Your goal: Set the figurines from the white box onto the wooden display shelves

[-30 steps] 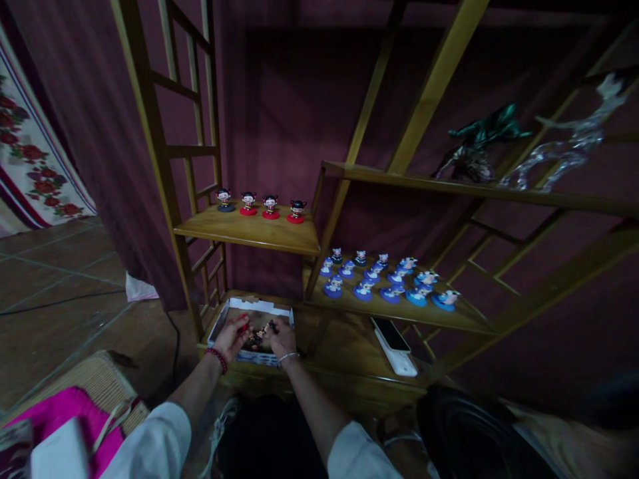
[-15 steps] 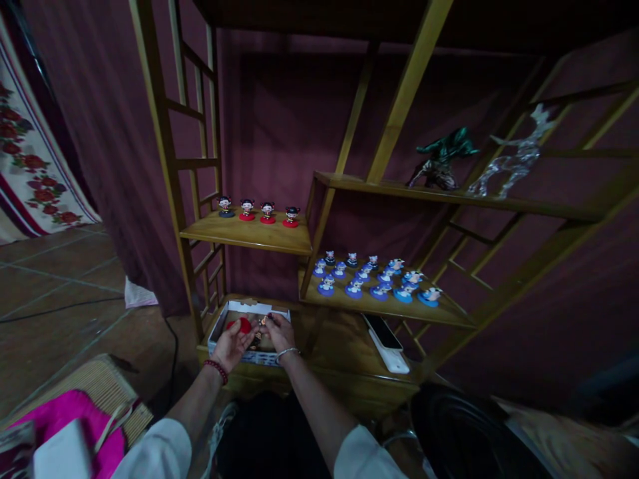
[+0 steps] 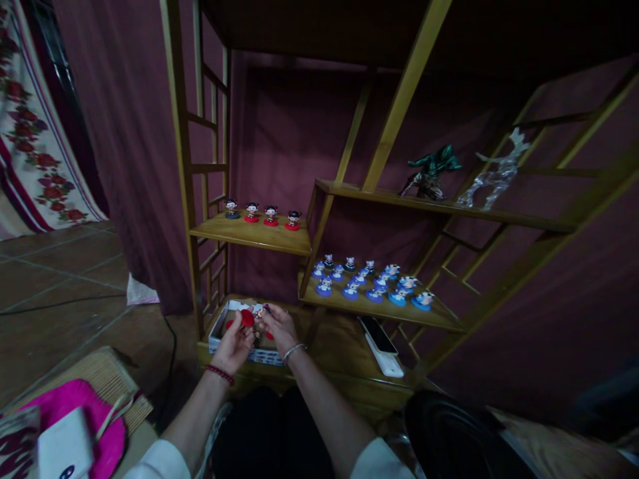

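Over a shallow cardboard box (image 3: 269, 357) on the low shelf, my left hand (image 3: 234, 346) grips a round red base (image 3: 247, 318) between thumb and fingers. Close beside it, my right hand (image 3: 280, 330) pinches a small dark-haired figurine (image 3: 261, 311). The two pieces are near each other; whether they touch is hard to make out. More red pieces (image 3: 269, 336) lie in the box, partly hidden by my hands. On the shelf above, a short row of black-haired figurines (image 3: 271, 215) stands upright, mostly on red bases, the leftmost on a dark one.
Several purple- and blue-based figurines (image 3: 351, 289) stand on the middle shelf (image 3: 339, 301). A phone (image 3: 379, 334) and a white object (image 3: 389, 364) lie at the lower right. Above are a green sculpture (image 3: 432, 169) and a clear deer figure (image 3: 496, 169). A black stool (image 3: 449, 432) is at right.
My left hand has raised the red base slightly and tilted it more toward view. My right hand keeps the figurine beside it. The camera view has shifted a little.
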`<move>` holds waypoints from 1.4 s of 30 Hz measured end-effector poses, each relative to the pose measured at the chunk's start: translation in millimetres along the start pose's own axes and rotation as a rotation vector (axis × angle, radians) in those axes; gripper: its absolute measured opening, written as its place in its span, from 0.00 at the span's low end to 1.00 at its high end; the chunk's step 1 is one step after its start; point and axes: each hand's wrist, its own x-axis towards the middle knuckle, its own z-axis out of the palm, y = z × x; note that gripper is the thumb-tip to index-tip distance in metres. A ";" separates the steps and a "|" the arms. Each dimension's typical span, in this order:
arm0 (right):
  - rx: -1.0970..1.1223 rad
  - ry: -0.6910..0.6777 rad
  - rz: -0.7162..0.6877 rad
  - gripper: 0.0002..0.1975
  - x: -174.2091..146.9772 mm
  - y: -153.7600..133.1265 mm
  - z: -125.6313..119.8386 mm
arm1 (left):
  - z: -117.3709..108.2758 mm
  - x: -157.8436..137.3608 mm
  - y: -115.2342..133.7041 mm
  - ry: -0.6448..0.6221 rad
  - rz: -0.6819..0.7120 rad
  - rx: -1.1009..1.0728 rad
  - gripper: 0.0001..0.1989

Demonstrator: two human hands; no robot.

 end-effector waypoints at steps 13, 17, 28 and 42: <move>-0.169 -0.184 -0.165 0.22 -22.0 -44.2 13.5 | 29.1 -30.0 12.3 -0.120 0.016 -0.087 0.12; -0.238 -0.202 -0.203 0.20 -20.6 -49.2 14.2 | 35.9 -32.8 15.7 -0.138 0.013 -0.079 0.12; -0.322 -0.263 -0.277 0.17 -16.7 -55.7 16.5 | 39.8 -31.4 17.9 -0.076 0.012 -0.068 0.10; -0.422 -0.341 -0.297 0.15 -15.9 -67.2 6.2 | 47.0 -42.6 18.0 -0.033 -0.040 -0.034 0.10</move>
